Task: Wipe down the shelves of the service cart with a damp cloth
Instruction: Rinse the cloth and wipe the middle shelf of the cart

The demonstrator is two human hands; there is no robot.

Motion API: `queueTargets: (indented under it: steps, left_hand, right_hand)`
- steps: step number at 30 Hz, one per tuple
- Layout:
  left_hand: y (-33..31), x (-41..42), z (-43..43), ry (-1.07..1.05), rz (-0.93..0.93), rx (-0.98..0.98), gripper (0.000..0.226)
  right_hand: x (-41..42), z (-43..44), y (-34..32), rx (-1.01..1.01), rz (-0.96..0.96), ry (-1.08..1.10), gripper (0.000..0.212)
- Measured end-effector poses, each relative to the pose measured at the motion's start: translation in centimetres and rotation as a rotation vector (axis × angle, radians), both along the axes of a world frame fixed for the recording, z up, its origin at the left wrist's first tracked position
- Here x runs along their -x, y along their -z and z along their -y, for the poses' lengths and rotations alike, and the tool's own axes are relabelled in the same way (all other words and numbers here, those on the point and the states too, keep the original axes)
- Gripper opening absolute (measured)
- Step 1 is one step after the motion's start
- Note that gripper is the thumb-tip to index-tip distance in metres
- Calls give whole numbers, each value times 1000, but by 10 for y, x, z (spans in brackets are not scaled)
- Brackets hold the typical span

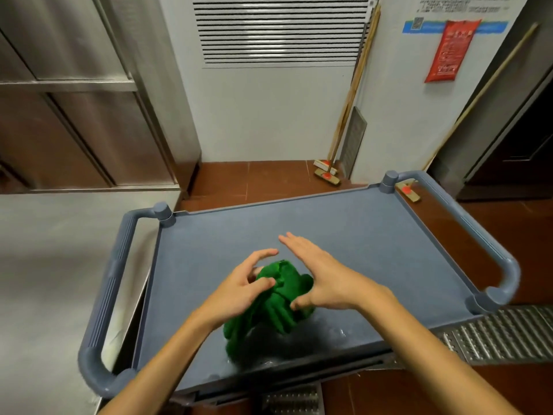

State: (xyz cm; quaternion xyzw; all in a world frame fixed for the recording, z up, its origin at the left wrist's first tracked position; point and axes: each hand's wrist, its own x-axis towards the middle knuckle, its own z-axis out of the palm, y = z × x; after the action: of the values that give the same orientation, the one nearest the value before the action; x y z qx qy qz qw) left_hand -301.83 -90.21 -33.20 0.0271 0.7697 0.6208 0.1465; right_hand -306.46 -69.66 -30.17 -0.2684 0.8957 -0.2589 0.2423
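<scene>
A bunched green cloth (281, 304) sits on the blue-grey top shelf of the service cart (344, 232), near its front edge. My left hand (239, 290) grips the cloth from the left, with the thumb on top and curled fingers behind it; the index finger sticks out. From the right, my right hand (323, 277) lies against the cloth with its fingers straight and its thumb touching the fabric. Wet marks glisten on the shelf around the cloth. The lower shelves are hidden under the top one.
Curved handles stand at the cart's left end (110, 283) and right end (490, 235). A steel counter (54, 265) borders the cart on the left. Brooms (344, 121) lean on the far wall, and a metal floor grating (502, 333) runs on the right.
</scene>
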Motion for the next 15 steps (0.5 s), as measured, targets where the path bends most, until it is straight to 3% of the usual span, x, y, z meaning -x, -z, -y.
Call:
queueTargets:
  steps: [2,5,7,8,9,10,12,15]
  left_hand:
    - [6,7,6,48,36,-7,51]
    - [14,14,19,88,-15,80,77]
    - [21,19,31,130,-90,297,96]
    - [28,23,39,133,-104,416,100]
    - [34,27,47,125,-103,500,96]
    - [41,30,55,117,-106,565,84]
    - [55,33,70,137,-121,682,52]
    - [76,26,91,120,-35,548,36]
  right_hand:
    - [9,14,15,0,73,-12,121]
    - [20,30,28,-53,84,16,110]
    - [26,37,30,-60,31,-1,81]
    - [28,40,29,-26,-2,-9,55]
    - [29,44,28,12,-19,-11,29]
    - [31,46,27,51,-24,-16,18]
    - [35,51,30,133,-11,8,21]
    - [43,53,39,288,95,94,15]
